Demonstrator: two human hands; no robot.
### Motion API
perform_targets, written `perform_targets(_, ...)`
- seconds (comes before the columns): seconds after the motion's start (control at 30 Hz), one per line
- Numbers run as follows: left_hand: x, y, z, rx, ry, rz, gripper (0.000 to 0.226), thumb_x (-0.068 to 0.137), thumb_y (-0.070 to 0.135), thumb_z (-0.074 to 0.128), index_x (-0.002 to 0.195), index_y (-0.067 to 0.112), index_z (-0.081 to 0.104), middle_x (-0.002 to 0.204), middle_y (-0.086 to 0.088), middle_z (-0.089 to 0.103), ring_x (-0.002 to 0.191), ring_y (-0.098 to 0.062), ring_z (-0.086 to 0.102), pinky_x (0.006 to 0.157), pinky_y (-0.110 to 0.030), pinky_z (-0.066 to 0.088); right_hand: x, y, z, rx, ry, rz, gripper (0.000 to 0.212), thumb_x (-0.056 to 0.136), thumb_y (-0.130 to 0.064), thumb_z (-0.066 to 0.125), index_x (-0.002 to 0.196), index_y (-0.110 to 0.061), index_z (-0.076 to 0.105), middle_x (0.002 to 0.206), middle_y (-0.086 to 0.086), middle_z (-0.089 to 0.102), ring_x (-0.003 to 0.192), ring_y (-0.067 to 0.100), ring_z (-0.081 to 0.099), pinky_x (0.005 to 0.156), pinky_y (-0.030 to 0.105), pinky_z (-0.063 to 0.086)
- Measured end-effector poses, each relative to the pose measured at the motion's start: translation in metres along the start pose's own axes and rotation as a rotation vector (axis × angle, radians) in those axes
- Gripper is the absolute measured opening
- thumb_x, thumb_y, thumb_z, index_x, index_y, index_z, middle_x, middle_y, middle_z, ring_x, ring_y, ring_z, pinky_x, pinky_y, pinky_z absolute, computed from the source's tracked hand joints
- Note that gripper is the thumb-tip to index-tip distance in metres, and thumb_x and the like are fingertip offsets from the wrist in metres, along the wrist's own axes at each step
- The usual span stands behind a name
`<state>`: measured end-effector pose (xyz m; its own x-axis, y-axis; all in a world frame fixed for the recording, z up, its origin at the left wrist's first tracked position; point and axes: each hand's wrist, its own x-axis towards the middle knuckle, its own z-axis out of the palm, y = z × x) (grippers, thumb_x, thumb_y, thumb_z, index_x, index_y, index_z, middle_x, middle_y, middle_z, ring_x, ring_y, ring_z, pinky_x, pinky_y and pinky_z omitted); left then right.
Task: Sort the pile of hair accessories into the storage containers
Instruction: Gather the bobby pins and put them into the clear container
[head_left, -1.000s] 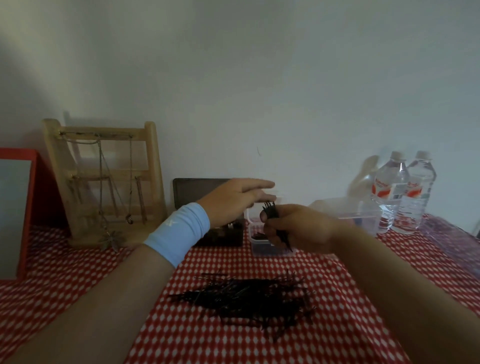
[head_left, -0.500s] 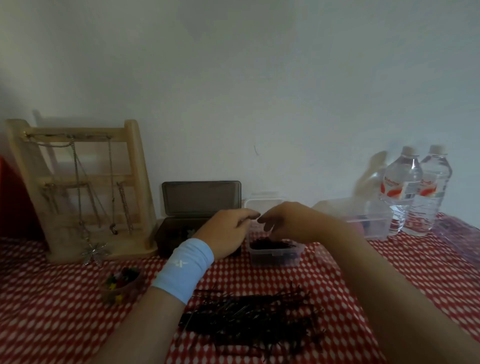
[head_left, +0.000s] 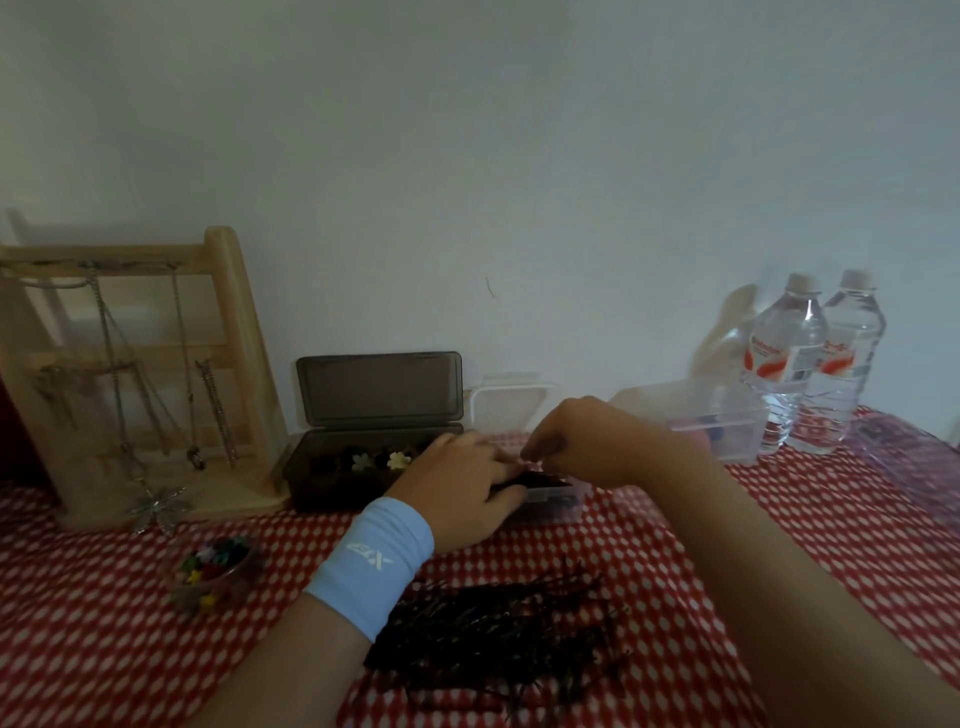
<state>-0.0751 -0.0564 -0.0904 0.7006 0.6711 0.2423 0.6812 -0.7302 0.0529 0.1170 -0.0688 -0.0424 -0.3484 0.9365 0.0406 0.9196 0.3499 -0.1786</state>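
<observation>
Hovering both hands over the small clear container (head_left: 563, 506), I had my right hand (head_left: 587, 441) pinched on dark pins laid across its rim while my curled left hand (head_left: 457, 493) steadied it, the pin pile (head_left: 498, 629) lying nearer me.

1. Light blue wristband (head_left: 371, 564) on the left forearm is showing a white logo, upside down to the camera, looking like "XTP"; the exact letters are hard to tell.
2. Two water bottles (head_left: 813, 364) at the right rear are carrying white labels with red marks and red lettering, too blurred to read.
3. Nothing else legible is showing.
</observation>
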Motion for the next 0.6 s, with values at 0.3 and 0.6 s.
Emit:
perform_targets(0.3, -0.028, 0.008, -0.041, -0.178, 0.107, -0.097, 0.018, 0.095, 0.030, 0.049, 0.099, 0.024, 0.066, 0.097, 0.006, 0.063, 0.089, -0.010, 0.057, 0.083, -0.035, 0.051, -0.042, -0.033, -0.011, 0.149, -0.042, -0.047, 0.023, 0.092, -0.018, 0.061, 0.105, -0.029, 0.077, 0.101, -0.014, 0.070, 0.090, -0.001, 0.061, 0.091, 0.022, 0.049)
perform_targets(0.6, -0.105, -0.003, -0.028, -0.008, -0.293, -0.327, 0.052, 0.091, 0.054, 0.049, 0.137, 0.030, 0.045, 0.131, 0.004, 0.041, 0.124, -0.015, 0.038, 0.102, -0.033, 0.040, -0.078, -0.069, 0.023, 0.033, -0.469, -0.088, 0.094, 0.072, -0.045, 0.084, 0.150, -0.045, 0.031, 0.154, -0.007, 0.032, 0.140, 0.023, 0.033, 0.118, 0.048, 0.030)
